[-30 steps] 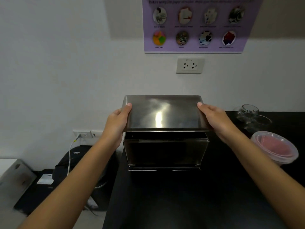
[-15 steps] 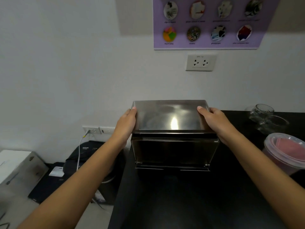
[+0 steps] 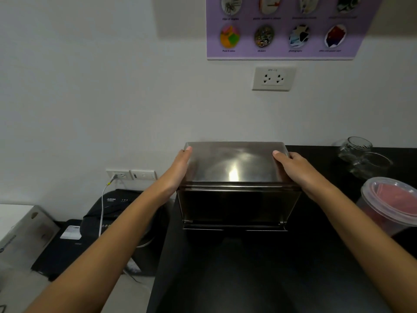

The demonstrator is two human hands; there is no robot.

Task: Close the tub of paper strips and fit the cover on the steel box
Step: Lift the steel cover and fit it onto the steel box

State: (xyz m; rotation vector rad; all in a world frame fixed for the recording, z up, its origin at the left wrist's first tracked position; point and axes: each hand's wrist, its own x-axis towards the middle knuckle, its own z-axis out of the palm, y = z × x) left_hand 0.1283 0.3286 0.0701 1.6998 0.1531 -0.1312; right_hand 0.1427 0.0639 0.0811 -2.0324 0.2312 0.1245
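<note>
Cover fitting is the step in hand. The steel box (image 3: 238, 207) stands on the black counter (image 3: 248, 279) against the wall, at 12 o'clock from the wearer. The cover (image 3: 234, 164) lies across its top, apparently seated or nearly so; a thin dark line shows under its front edge, and whether that is a gap or a shadow cannot be told.

The left hand (image 3: 178, 170) clasps the cover's left end, thumb on the top face, fingers hidden down the side. The right hand (image 3: 297, 170) grips the right end likewise. Both are closed on the cover.

The tub of paper strips (image 3: 392, 204) sits at 3 o'clock, well apart from the box, with a clear lid on it and pink contents beneath. Whether the lid is pressed fully home cannot be judged. Glass jars (image 3: 358, 152) stand at 2 o'clock beside the wall.

Risks, as judged:
- Uneven downward pressure could cock the cover, so one end binds on the box wall.
- The far edge is out of sight, so a missed rear lip would go unnoticed.
- Fingers down the sides could be pinched as the cover drops.
- A hard push may slide the box on the smooth counter.
</note>
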